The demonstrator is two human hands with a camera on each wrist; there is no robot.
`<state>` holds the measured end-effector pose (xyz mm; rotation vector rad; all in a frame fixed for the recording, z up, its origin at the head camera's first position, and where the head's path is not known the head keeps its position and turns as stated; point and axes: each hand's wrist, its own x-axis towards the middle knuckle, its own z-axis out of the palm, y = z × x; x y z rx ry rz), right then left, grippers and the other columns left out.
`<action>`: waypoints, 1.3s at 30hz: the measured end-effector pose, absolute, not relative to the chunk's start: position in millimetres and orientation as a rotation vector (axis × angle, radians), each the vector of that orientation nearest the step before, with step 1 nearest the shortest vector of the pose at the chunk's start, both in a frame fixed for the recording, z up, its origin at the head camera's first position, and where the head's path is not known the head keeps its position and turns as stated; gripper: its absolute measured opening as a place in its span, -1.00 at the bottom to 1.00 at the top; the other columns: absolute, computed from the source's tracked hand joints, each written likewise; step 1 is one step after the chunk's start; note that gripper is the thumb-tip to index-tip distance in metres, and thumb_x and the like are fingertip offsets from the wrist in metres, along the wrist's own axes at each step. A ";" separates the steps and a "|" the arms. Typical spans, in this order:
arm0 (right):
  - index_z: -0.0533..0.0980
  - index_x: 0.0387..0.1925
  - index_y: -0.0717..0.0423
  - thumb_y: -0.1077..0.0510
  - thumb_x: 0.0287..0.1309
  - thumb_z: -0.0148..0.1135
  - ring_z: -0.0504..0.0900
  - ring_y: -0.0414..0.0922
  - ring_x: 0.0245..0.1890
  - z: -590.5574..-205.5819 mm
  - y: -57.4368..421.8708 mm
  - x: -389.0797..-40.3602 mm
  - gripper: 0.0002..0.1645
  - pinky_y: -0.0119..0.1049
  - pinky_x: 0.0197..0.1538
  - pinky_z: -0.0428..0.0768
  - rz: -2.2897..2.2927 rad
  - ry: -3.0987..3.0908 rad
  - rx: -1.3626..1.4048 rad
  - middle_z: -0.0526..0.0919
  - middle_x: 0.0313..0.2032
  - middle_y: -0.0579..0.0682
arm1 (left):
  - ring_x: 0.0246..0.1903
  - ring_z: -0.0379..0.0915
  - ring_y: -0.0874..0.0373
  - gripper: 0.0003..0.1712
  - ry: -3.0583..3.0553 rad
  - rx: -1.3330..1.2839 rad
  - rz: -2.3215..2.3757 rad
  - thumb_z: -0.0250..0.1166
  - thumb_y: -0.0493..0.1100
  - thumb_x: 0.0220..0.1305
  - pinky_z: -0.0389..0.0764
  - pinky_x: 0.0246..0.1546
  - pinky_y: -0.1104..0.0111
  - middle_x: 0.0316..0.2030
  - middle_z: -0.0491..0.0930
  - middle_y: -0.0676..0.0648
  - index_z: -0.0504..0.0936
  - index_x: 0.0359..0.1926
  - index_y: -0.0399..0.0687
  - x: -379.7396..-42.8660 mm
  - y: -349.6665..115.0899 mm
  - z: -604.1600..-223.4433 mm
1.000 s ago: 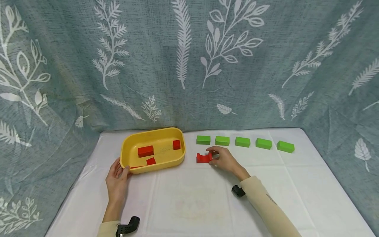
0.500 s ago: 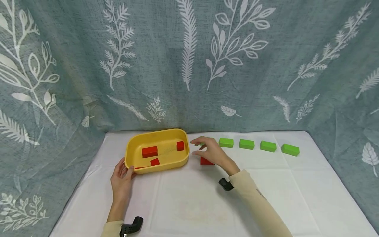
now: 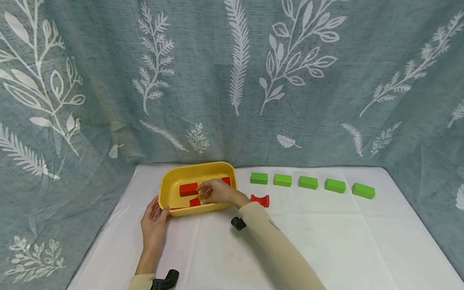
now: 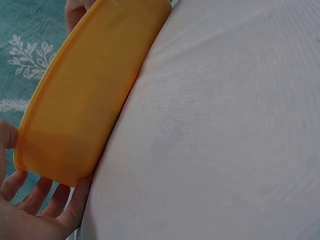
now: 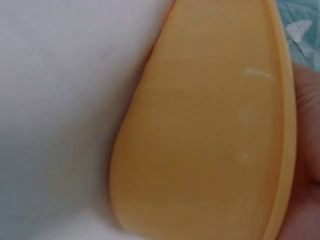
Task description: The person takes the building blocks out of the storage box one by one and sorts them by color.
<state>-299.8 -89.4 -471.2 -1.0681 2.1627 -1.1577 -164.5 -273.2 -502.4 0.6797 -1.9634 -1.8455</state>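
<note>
A yellow plastic tub (image 3: pixel 214 165) stands on the white cloth with red blocks inside. My left hand (image 3: pixel 154 229) grips its near left corner, thumb at the rim and fingers against the outer wall (image 4: pixel 80 115). Over the near wall, my right hand (image 3: pixel 217 192) reaches in with loosely bent fingers. Those fingertips are close to a long red block (image 3: pixel 187 189) and a small red block (image 3: pixel 194 202); no held thing shows. Another red block (image 3: pixel 226 180) is partly behind the right hand. The tub wall (image 5: pixel 200 125) hides the right fingers in the right wrist view.
Several green blocks (image 3: pixel 282 180) form a row along the back of the table. In front of the row, a red block with a curved notch (image 3: pixel 263 200) stands partly behind the right forearm. A leaf-patterned curtain (image 3: pixel 217 80) hangs behind the table.
My right hand has let go of the notched red block and moved left into the tub. The left hand keeps its grip on the corner. The head view has shifted slightly.
</note>
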 end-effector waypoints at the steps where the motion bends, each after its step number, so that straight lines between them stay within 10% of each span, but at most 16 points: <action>1: 0.51 -0.05 0.17 0.35 -0.08 0.29 0.58 -0.18 -0.24 -471.4 -91.8 -301.5 -0.55 -0.56 -0.19 0.54 -1.103 2.170 -1.080 0.61 -0.23 0.02 | 0.00 0.31 0.17 -0.42 -1.971 0.679 -1.841 0.12 -0.17 0.26 0.54 -0.19 0.56 0.16 0.31 -0.09 0.22 0.29 0.12 -164.6 -272.8 -502.1; 20: 0.51 -0.04 0.07 0.25 -0.09 0.34 0.55 -0.22 -0.14 -462.2 -91.2 -299.8 -0.53 -0.49 -0.10 0.53 -1.135 2.298 -1.088 0.58 -0.11 -0.11 | -0.02 0.32 0.19 -0.42 -1.958 0.664 -1.831 0.13 -0.20 0.25 0.54 -0.23 0.58 0.16 0.33 -0.10 0.24 0.28 0.09 -166.5 -271.3 -504.6; 39: 0.43 0.07 0.17 0.23 -0.10 0.36 0.56 0.02 -0.09 -462.1 132.6 -308.4 -0.39 -0.14 -0.04 0.55 -1.448 2.544 -0.739 0.54 -0.04 0.12 | -0.03 0.32 0.18 -0.42 -1.946 0.697 -1.858 0.15 -0.17 0.23 0.54 -0.24 0.59 0.15 0.33 -0.10 0.26 0.27 0.12 -165.9 -273.5 -501.4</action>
